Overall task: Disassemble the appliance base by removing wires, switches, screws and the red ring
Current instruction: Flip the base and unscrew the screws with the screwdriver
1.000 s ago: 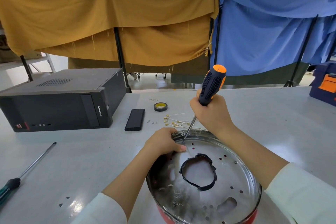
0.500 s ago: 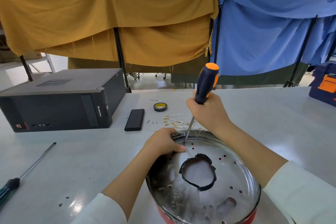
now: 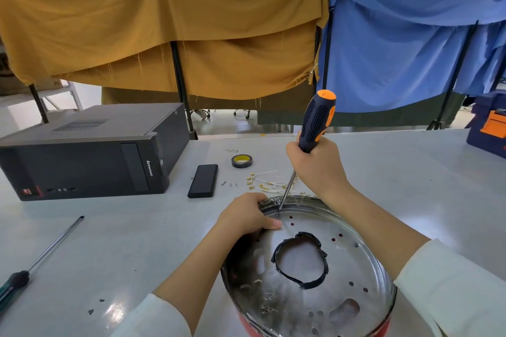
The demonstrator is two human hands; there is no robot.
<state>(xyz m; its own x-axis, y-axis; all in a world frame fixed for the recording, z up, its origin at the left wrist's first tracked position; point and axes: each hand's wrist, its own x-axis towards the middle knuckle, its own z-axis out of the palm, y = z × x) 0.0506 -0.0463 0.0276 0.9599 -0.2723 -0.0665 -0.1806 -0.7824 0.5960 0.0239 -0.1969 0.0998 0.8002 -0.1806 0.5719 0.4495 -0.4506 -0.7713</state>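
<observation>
- The right hand [image 3: 319,169] is gripping the screwdriver [image 3: 315,123] low on its black-and-orange handle, fingers wrapped round it, shaft slanting down and to the left.
- The tip is sitting on a screw [image 3: 277,214] at the far-left edge of the base [image 3: 356,268], just inside the rim.
- The left hand [image 3: 246,216] is holding the rim beside that screw, fingers curled over the edge and thumb lying on the metal plate, bracing the base against turning.
- The base is lying near the front edge of the counter [image 3: 137,241], shiny side up, with the red ring [image 3: 246,323] showing beneath its near edge.
- A black gasket [image 3: 299,260] is lying loose around the plate's centre opening.
- Doing this step well probably means bringing the shaft closer to upright over the screw, since a slanted driver tends to slip out of the head.
- Pressing down firmly while turning slowly should be keeping the tip seated; the thumb is lying close to the tip, so a slip could be catching it.
- Removed wires [image 3: 267,185] and loose screws [image 3: 231,184] are lying just beyond the base, near a tape roll [image 3: 241,160].
- At least one more screw looks to be sitting on the right side of the plate, so the job seems to be only partway along.
</observation>
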